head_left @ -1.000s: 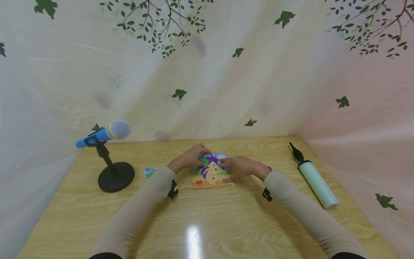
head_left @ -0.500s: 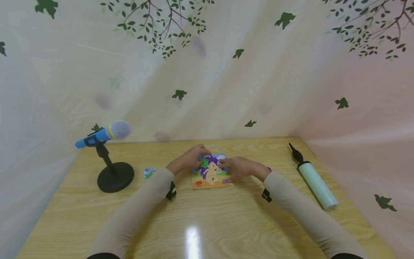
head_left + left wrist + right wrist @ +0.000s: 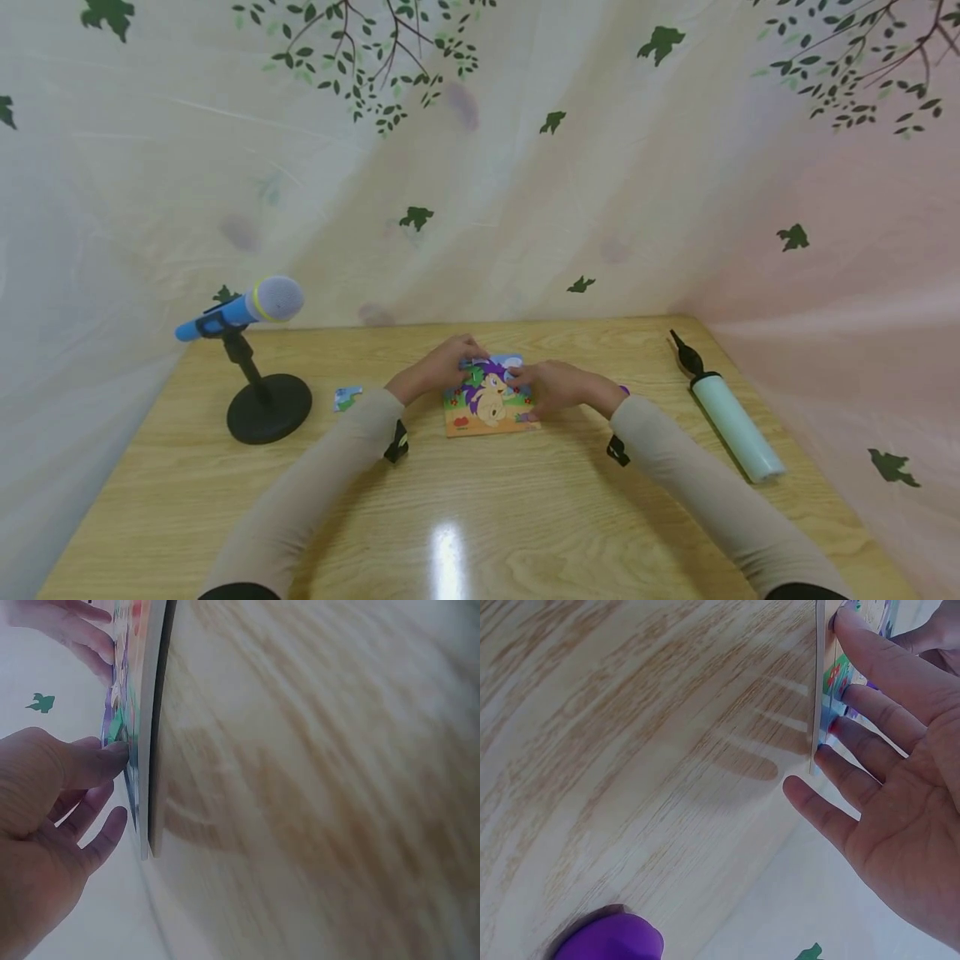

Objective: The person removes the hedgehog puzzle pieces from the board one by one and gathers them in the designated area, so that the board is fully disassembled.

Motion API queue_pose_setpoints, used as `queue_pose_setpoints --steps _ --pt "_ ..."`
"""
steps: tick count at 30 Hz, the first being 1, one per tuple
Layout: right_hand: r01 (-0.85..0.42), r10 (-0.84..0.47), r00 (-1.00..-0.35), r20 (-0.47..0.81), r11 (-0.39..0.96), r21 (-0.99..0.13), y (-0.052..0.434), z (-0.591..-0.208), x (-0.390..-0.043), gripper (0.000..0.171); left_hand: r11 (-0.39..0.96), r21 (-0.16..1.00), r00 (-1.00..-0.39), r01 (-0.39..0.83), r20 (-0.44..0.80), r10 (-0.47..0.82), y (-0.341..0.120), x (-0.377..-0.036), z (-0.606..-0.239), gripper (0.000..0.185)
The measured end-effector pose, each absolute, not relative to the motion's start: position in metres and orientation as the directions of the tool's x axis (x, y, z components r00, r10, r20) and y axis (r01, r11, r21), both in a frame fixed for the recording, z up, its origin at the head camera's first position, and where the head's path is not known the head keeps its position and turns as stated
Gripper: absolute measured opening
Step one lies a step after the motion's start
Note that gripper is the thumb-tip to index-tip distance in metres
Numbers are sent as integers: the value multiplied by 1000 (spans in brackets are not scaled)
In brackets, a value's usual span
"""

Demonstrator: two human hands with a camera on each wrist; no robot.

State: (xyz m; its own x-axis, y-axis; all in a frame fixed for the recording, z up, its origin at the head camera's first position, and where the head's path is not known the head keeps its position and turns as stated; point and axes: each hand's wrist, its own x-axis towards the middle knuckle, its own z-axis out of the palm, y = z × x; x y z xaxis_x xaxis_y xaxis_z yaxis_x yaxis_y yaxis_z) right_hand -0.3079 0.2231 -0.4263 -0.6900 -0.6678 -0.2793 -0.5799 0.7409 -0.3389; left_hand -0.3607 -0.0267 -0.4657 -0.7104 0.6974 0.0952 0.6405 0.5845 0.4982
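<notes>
A small picture puzzle board (image 3: 489,410) with a cartoon animal lies flat on the wooden table (image 3: 480,517). My left hand (image 3: 448,363) is at its far left corner. In the left wrist view one straight fingertip (image 3: 112,750) presses a green piece on the board (image 3: 157,727), and the other fingers hang relaxed. My right hand (image 3: 547,387) lies on the board's right side. In the right wrist view its fingers (image 3: 870,712) are straight and touch the board's edge (image 3: 819,690). Neither hand holds anything.
A loose puzzle piece (image 3: 347,398) lies left of the board. A blue microphone (image 3: 247,308) stands on a black round base (image 3: 268,408) at the left. A pale hand pump (image 3: 731,421) lies at the right. A purple object (image 3: 611,943) sits by my right wrist.
</notes>
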Motion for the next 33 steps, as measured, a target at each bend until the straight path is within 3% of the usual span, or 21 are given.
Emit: queue_pose_setpoints --steps 33 --pt "-567 -663 -690 -291 745 -353 223 -428 -311 70 604 508 -731 614 76 678 -26 -363 -468 42"
